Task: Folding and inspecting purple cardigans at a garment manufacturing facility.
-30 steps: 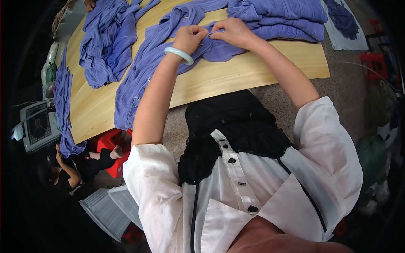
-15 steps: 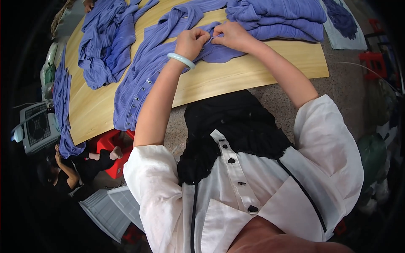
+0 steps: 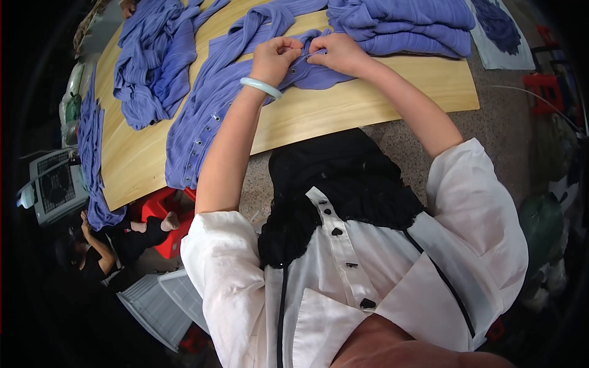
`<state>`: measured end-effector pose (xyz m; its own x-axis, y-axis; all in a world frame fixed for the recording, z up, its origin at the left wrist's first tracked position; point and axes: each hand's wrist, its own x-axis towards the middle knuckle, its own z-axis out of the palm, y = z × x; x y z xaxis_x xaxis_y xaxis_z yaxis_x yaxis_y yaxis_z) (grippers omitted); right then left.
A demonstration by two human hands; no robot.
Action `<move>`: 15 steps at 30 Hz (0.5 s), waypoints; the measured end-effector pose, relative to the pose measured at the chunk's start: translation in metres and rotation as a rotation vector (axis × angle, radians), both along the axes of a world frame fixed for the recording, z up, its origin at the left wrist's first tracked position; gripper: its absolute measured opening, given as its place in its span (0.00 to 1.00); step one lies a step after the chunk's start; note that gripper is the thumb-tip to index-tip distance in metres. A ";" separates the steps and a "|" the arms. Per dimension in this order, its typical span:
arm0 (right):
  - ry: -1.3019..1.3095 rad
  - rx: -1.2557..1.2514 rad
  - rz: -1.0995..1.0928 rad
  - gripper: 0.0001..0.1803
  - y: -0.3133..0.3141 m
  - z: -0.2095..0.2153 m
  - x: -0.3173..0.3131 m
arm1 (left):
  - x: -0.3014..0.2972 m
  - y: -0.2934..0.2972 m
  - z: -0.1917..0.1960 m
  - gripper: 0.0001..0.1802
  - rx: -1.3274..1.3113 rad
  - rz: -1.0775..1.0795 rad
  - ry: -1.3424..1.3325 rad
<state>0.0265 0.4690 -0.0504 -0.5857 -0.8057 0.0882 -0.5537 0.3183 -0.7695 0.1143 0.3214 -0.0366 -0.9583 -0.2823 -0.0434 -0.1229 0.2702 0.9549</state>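
Observation:
A violet-blue garment point(image 3: 199, 132) lies along the wooden table, with a row of small round fasteners down its near edge. At its upper end my left hand point(image 3: 275, 60) pinches the cloth between thumb and fingertips, a pale bangle on that wrist. Close beside it, my right hand point(image 3: 339, 54) is also closed on the garment, thumb and forefinger together at the same edge. A small gap separates the two sets of fingertips, with a fold of cloth between them. Exactly what sits in the fingertips is too small to tell.
A folded stack of violet-blue garments point(image 3: 408, 27) is at the table's far right; a loose heap point(image 3: 150, 67) lies left. The wooden table point(image 3: 368, 101) ends just before my body. Beyond its left edge are a person point(image 3: 92, 251), a red stool point(image 3: 169, 245) and a grey plastic crate point(image 3: 156, 310).
My left hand has shifted slightly up and left, and the gap between the hands is a little wider. The garment stays in place.

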 end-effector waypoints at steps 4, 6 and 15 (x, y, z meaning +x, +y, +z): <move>0.068 -0.027 -0.015 0.13 0.000 -0.008 -0.003 | -0.002 -0.003 0.001 0.10 0.047 0.002 -0.025; 0.081 -0.021 -0.016 0.13 0.001 -0.008 0.000 | -0.002 -0.009 -0.006 0.14 0.047 0.018 -0.045; -0.006 -0.010 0.075 0.12 0.015 0.010 -0.003 | 0.005 0.002 0.004 0.31 -0.665 -0.140 -0.095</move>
